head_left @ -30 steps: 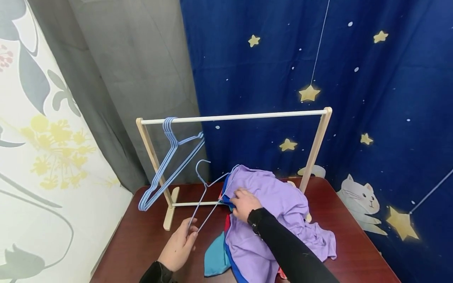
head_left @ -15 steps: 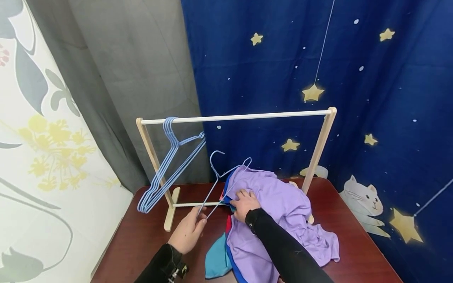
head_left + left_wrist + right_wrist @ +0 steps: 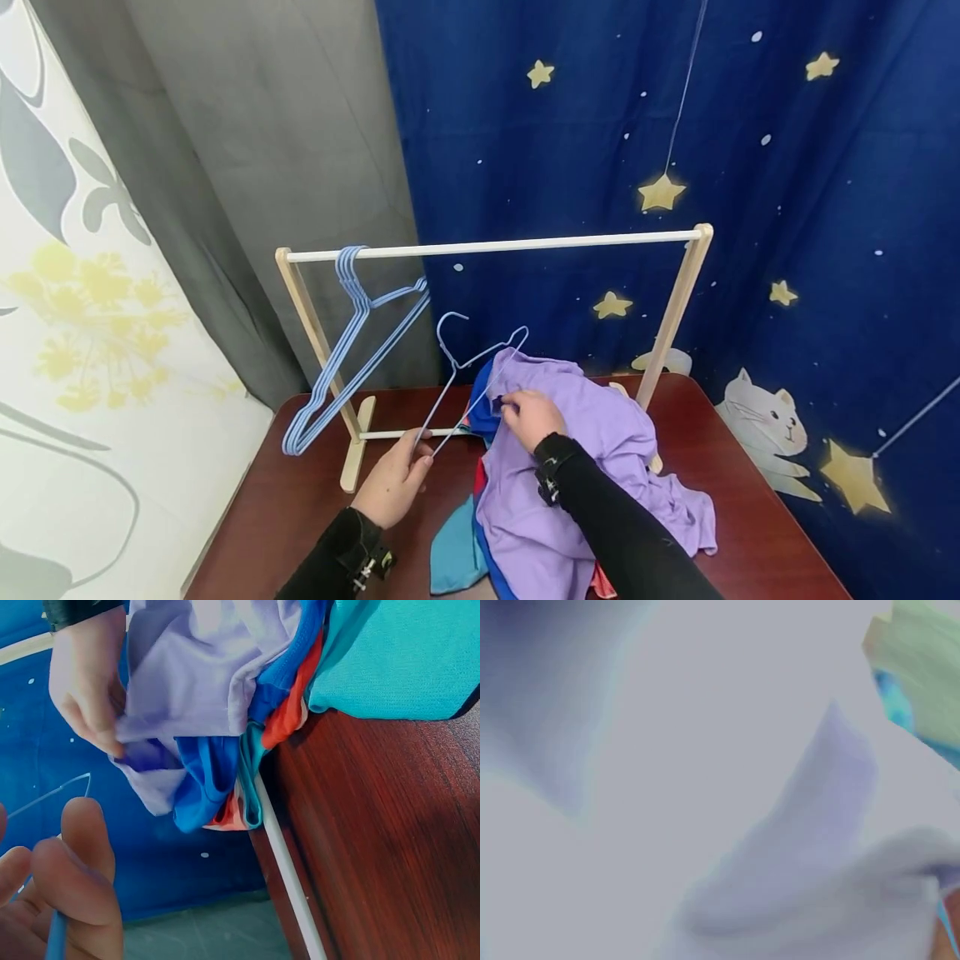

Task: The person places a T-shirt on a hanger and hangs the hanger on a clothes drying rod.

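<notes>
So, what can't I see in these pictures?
Head view: how many other clothes lie under the purple cloth; it covers them.
Head view: the purple cloth's near end; the bottom edge cuts it off.
Head view: the near corner of the held hanger; the left grip hides it.
Right wrist view: the right grip; the picture is mostly pale blur.

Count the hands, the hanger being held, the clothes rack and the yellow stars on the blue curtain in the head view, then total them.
Left hand and right hand: 2
Held hanger: 1
Clothes rack: 1
Yellow stars: 6
Total: 10
Left out: the bunched hangers, which overlap too much to count.
</notes>
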{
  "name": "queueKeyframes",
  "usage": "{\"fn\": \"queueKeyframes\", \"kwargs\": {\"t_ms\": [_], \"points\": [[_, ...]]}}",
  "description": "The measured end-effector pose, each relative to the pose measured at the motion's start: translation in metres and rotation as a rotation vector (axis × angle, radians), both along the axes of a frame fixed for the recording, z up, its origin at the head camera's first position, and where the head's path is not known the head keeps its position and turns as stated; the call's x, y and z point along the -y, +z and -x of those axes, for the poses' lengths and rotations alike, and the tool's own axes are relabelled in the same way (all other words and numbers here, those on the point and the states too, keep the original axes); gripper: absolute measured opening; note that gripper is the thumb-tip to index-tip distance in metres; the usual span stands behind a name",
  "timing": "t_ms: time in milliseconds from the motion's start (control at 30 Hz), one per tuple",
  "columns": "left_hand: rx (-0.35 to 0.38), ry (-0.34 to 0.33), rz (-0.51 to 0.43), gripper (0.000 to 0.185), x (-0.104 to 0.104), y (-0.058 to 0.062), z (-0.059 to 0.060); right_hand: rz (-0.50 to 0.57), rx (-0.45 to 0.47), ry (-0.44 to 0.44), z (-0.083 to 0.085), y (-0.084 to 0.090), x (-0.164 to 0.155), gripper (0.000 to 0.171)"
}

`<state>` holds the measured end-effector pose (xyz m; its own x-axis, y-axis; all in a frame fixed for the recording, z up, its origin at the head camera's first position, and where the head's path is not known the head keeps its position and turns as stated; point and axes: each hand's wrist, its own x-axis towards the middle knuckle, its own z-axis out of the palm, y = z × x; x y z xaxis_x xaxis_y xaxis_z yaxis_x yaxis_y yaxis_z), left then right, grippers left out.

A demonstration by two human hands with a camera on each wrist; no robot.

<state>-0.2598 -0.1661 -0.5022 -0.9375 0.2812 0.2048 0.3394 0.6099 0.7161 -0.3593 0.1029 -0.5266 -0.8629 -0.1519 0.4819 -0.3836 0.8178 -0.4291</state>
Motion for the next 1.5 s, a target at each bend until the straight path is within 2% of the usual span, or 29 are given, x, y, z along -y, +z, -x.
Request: {"fn": "queueKeyframes", "kwargs": {"t_ms": [67, 167, 233, 367, 433, 533, 633, 767, 900, 1100, 1267, 1500], "points": [[-0.003, 0.011, -0.001, 0.033, 0.001, 0.002, -0.001, 0.084, 0.04, -0.061, 0.001, 0.009, -0.003, 0.01], [0.008, 0.019, -0.003, 0.033, 0.003, 0.002, -0.003, 0.135, 0.075, -0.102, 0.002, 0.02, -0.009, 0.004], [0.012, 0.013, -0.009, 0.034, 0.003, 0.002, -0.004, 0.121, 0.082, -0.106, 0.003, 0.024, -0.014, 0.012], [0.02, -0.009, -0.02, 0.035, 0.005, 0.003, -0.007, 0.046, 0.108, -0.078, 0.003, 0.027, -0.022, 0.039], [0.03, -0.018, -0.017, 0.036, 0.006, 0.002, -0.009, 0.003, 0.131, -0.063, 0.002, 0.028, -0.026, 0.044], [0.046, -0.031, -0.017, 0.036, 0.008, 0.002, -0.01, -0.017, 0.154, -0.038, 0.002, 0.028, -0.03, 0.033], [0.05, -0.056, -0.022, 0.035, 0.009, 0.002, -0.01, 0.02, 0.149, -0.046, 0.002, 0.029, -0.035, 0.016], [0.058, -0.088, -0.021, 0.036, 0.013, 0.001, -0.012, 0.068, 0.142, -0.107, 0.003, 0.031, -0.043, 0.004], [0.072, -0.109, -0.017, 0.035, 0.018, -0.001, -0.016, 0.085, 0.143, -0.151, 0.003, 0.035, -0.051, 0.004], [0.073, -0.136, -0.019, 0.032, 0.025, -0.001, -0.021, 0.062, 0.188, -0.173, 0.003, 0.044, -0.059, 0.018], [0.071, -0.168, -0.012, 0.031, 0.028, -0.002, -0.027, 0.043, 0.18, -0.222, 0.004, 0.048, -0.065, 0.014], [0.091, -0.187, -0.037, 0.032, 0.028, 0.001, -0.026, 0.105, 0.169, -0.273, 0.01, 0.053, -0.076, 0.018]]}}
